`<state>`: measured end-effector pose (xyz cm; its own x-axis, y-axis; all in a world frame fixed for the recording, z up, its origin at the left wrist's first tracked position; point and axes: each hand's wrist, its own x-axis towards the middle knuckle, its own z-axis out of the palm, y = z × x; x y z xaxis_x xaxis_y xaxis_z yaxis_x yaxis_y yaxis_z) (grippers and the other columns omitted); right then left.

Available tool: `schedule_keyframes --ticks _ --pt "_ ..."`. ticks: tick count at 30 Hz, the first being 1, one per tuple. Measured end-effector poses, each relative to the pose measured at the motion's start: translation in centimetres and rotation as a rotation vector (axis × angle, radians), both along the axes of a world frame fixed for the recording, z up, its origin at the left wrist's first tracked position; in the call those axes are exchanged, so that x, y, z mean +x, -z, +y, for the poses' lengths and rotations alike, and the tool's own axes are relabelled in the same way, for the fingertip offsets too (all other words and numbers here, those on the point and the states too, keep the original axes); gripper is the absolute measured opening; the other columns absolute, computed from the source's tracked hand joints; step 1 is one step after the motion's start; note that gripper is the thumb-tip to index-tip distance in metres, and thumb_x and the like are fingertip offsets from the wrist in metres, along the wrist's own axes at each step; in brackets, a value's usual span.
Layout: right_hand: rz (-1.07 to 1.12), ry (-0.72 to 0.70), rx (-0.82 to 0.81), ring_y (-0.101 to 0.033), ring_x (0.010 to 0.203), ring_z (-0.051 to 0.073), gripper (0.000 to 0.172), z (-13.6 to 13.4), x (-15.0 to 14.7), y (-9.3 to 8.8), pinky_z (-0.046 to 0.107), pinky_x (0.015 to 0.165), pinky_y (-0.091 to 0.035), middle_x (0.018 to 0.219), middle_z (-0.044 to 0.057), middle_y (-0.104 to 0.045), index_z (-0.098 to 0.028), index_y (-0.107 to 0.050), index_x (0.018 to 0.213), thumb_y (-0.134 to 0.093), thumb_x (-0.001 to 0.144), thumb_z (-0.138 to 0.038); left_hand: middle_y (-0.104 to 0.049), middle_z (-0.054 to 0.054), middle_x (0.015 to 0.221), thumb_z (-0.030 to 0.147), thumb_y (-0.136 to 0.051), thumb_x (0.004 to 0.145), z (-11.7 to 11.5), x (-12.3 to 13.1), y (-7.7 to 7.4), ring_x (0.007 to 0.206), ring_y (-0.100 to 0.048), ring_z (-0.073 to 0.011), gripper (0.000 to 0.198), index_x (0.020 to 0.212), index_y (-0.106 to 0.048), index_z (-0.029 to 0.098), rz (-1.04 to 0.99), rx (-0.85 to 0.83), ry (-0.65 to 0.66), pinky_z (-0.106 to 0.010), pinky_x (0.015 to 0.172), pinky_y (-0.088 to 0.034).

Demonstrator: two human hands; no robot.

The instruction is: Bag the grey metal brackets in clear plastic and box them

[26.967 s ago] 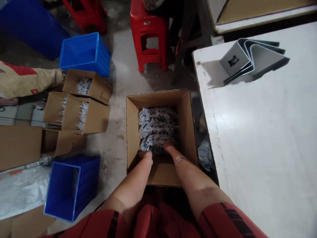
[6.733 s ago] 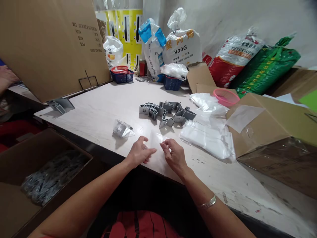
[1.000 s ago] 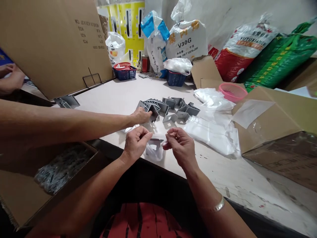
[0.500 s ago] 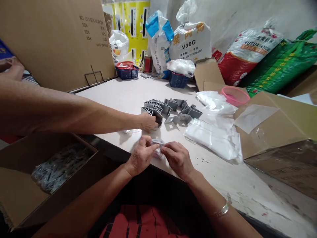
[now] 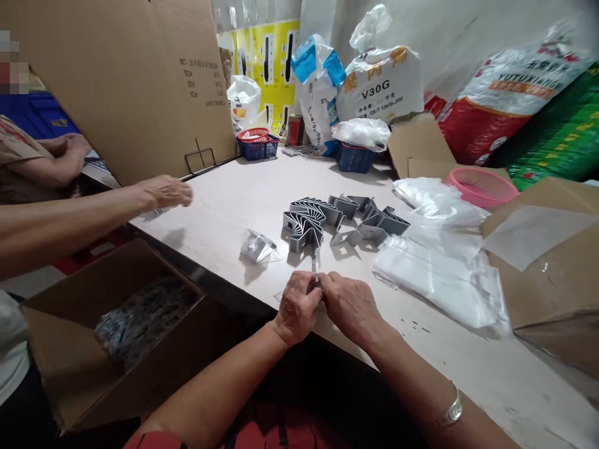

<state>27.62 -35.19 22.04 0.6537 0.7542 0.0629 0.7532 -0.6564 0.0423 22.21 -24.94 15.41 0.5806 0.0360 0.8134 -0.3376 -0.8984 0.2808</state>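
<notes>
The fingers (image 5: 303, 292) of both hands are closing in a tight pinch around a narrow grey strip (image 5: 314, 267), which is standing upright between them (it shows edge-on, so I cannot tell whether it is bare metal or wrapped in clear film). The left hand (image 5: 297, 310) and right hand (image 5: 349, 305) are pressing together just above the near edge of the white table (image 5: 224, 206), with the strip pointing toward a stack of grey sheet-metal brackets (image 5: 304, 223).

So little of the strip is showing that a slight loosening of the pinch could let it slip or spring away, and a thin metal edge could nick a fingertip. If the knuckles drift forward, they could knock the leaning stack. The small clear bag holding a bracket (image 5: 259, 247) is lying to the left and could be swept aside. A co-worker's hand (image 5: 166, 192) is reaching across the table from the left, and a bump from it could jog the work. Anything dropped at the near edge could fall toward the open cardboard box (image 5: 60, 368).
</notes>
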Motion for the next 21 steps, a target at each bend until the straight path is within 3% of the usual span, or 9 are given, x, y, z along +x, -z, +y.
schedule_keyframes --ticks 3,4,5,8,9,11,14,16,21 --pt "-0.001 0.021 -0.098 -0.057 0.055 0.015 0.023 0.5 -0.1 -1.3 0.024 0.044 -0.021 0.070 0.008 -0.063 -0.014 -0.060 0.074 -0.040 0.078 -0.004 -0.053 -0.011 0.097 0.014 -0.049 0.072 1.7 -1.1 -0.8 0.092 -0.052 -0.0208 0.032 0.103 -0.044 0.015 0.007 -0.014 0.173 -0.035 0.075 -0.049" --pt "0.000 0.035 -0.099 -0.055 0.052 0.014 0.023 0.5 0.0 -1.4 0.024 0.043 -0.020 0.066 0.007 -0.062 -0.013 -0.060 0.072 -0.040 0.079 -0.004 -0.052 -0.013 0.105 0.017 -0.052 0.071 2.7 -1.4 -1.1 0.098 -0.051 -0.0228 0.041 0.110 -0.039 0.016 -0.021 -0.019 0.152 -0.038 0.079 -0.047" --pt "-0.001 0.049 -0.088 -0.052 0.048 0.013 0.024 0.5 0.1 -1.4 0.023 0.043 -0.018 0.062 0.007 -0.061 -0.013 -0.059 0.068 -0.039 0.079 -0.005 -0.049 -0.014 0.112 0.021 -0.056 0.070 4.0 -1.5 -1.4 0.105 -0.048 -0.0253 0.050 0.115 -0.035 0.016 -0.056 -0.029 0.071 -0.042 0.084 -0.045" --pt "-0.037 0.059 0.038 -0.040 0.040 0.009 0.023 0.6 0.3 -0.6 0.022 0.042 -0.015 0.049 0.002 -0.053 -0.015 -0.053 0.056 -0.042 0.072 -0.003 -0.037 -0.022 0.126 0.035 -0.070 0.060 8.3 -0.7 -2.0 0.119 -0.035 -0.0352 0.079 0.123 -0.027 0.013 -0.013 -0.176 -0.421 -0.052 0.095 -0.033" --pt "-0.057 0.043 0.126 -0.036 0.039 0.008 0.022 0.7 0.4 -0.1 0.022 0.042 -0.015 0.046 0.000 -0.049 -0.015 -0.050 0.052 -0.043 0.069 -0.003 -0.036 -0.024 0.127 0.038 -0.072 0.055 9.5 -0.2 -2.1 0.121 -0.033 -0.0375 0.087 0.124 -0.026 0.010 0.086 -0.229 -0.529 -0.053 0.096 -0.030" --pt "-0.089 0.020 0.368 -0.032 0.038 0.007 0.021 1.3 0.3 0.8 0.021 0.042 -0.017 0.042 -0.002 -0.043 -0.016 -0.044 0.048 -0.045 0.066 -0.007 -0.040 -0.024 0.124 0.038 -0.074 0.051 11.6 0.9 -2.1 0.119 -0.036 -0.0381 0.094 0.125 -0.025 0.008 0.315 -0.309 -0.612 -0.053 0.095 -0.031" --pt "-0.073 0.030 0.776 -0.030 0.038 0.006 0.027 2.7 0.2 1.6 0.019 0.041 -0.021 0.040 -0.005 -0.037 -0.018 -0.037 0.046 -0.046 0.071 -0.018 -0.054 -0.018 0.112 0.029 -0.069 0.058 13.5 1.6 -1.8 0.107 -0.050 -0.0312 0.082 0.126 -0.027 0.010 0.565 -0.384 -0.548 -0.045 0.089 -0.040" --pt "-0.004 0.071 0.981 -0.030 0.038 0.006 0.032 3.9 0.0 1.7 0.019 0.040 -0.023 0.040 -0.005 -0.035 -0.018 -0.035 0.046 -0.047 0.075 -0.024 -0.057 -0.013 0.107 0.024 -0.065 0.061 14.3 1.1 -1.5 0.102 -0.054 -0.0275 0.071 0.123 -0.032 0.015 0.564 -0.354 -0.497 -0.040 0.084 -0.044" --pt "0.182 0.166 1.189 -0.038 0.039 0.008 0.031 6.9 -0.7 2.8 0.019 0.041 -0.029 0.043 -0.005 -0.039 -0.019 -0.039 0.051 -0.047 0.078 -0.032 -0.055 -0.011 0.107 0.007 -0.050 0.069 15.2 -2.1 -0.9 0.105 -0.049 -0.0251 0.049 0.117 -0.044 0.017 0.280 0.137 -0.272 -0.043 0.092 -0.039"
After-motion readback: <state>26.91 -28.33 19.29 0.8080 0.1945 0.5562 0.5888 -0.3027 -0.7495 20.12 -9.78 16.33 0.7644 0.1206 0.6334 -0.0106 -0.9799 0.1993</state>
